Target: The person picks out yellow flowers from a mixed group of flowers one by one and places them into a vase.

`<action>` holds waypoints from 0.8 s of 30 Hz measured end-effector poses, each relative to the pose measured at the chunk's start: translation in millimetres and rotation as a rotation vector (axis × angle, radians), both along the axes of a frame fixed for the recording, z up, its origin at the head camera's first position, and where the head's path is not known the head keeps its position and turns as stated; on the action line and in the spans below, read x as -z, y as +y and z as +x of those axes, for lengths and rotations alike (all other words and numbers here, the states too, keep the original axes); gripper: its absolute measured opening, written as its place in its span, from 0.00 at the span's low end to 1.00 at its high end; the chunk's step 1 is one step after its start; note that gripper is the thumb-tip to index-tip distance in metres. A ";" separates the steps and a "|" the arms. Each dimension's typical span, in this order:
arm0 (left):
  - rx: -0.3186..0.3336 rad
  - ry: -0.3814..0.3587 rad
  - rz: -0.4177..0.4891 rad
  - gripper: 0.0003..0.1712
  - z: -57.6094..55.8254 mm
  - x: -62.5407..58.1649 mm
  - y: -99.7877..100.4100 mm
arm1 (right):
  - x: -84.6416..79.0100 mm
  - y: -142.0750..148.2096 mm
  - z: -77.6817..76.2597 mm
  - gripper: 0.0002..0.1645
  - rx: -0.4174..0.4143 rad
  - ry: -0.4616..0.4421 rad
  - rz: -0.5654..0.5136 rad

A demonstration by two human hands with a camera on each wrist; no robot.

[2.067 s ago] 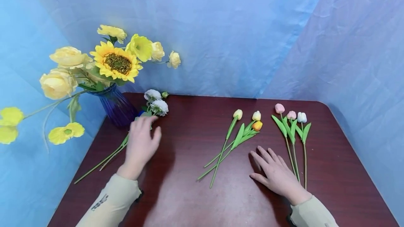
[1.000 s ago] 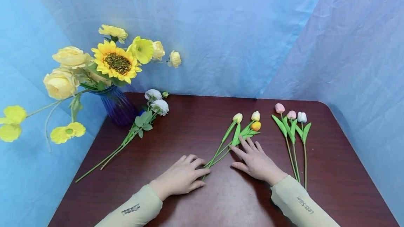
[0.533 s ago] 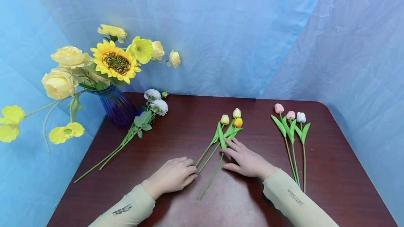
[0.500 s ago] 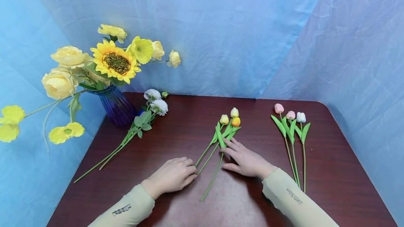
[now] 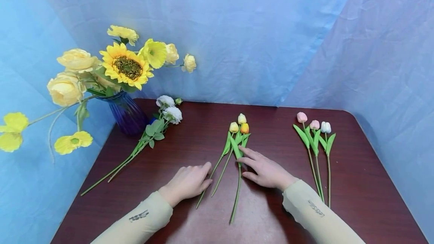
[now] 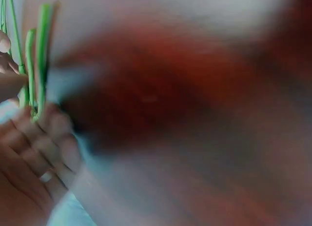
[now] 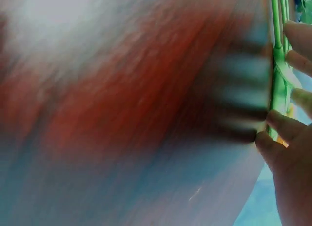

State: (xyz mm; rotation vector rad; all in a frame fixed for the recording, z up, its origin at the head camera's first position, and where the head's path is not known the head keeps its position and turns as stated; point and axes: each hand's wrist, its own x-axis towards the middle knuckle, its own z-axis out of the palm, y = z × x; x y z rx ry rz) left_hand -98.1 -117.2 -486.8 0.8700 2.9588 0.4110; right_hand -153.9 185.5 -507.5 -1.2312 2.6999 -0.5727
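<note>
In the head view, three tulips lie close together mid-table: a pale yellow tulip [image 5: 234, 127] on the left, a cream tulip [image 5: 242, 119] behind, and an orange tulip [image 5: 244, 128] on the right. My left hand [image 5: 188, 182] has thumb and forefinger at the left tulip's stem, seemingly pinching it low down. The left wrist view has the green stems [image 6: 43, 55] at its edge, beside the curled fingers. With fingers spread, my right hand [image 5: 266, 168] touches the leaves of the right-hand tulip. In the right wrist view its fingertips rest along a green leaf [image 7: 279, 92].
A blue glass vase [image 5: 125, 114] with a sunflower [image 5: 127, 67] and other yellow flowers stands at the left. White flowers [image 5: 172, 115] lie beside it. Two pink tulips [image 5: 302, 117] and a white tulip [image 5: 326, 127] lie at the right of the dark wooden table [image 5: 271, 217].
The left hand came over from the white flowers to the tulip stems. The right hand moved left onto the tulips. Their crossed stems have been shifted left and spread, with blooms closer together.
</note>
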 end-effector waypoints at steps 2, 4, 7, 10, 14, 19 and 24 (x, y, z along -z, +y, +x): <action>-0.090 -0.059 -0.027 0.19 -8.0 -1.5 5.0 | -0.3 3.0 0.5 0.29 0.018 0.050 -0.010; -0.156 -0.110 -0.062 0.19 -16.1 -3.3 10.4 | -0.8 6.1 1.1 0.31 0.048 0.064 -0.007; -0.217 -0.165 -0.115 0.20 -28.5 -5.5 18.9 | 0.5 11.7 2.3 0.33 0.107 0.074 0.036; -0.253 -0.200 -0.144 0.19 -40.2 -6.5 26.5 | 3.3 17.4 4.0 0.34 0.166 0.073 0.083; -0.291 -0.229 -0.171 0.18 -53.5 -6.2 34.1 | 6.4 24.1 6.4 0.36 0.226 0.069 0.127; -0.305 -0.244 -0.176 0.18 -65.7 -7.7 40.2 | 6.1 29.7 10.2 0.41 0.310 0.056 0.186; -0.317 -0.282 -0.173 0.02 -75.1 -11.6 43.7 | 4.3 33.3 14.0 0.48 0.355 0.016 0.216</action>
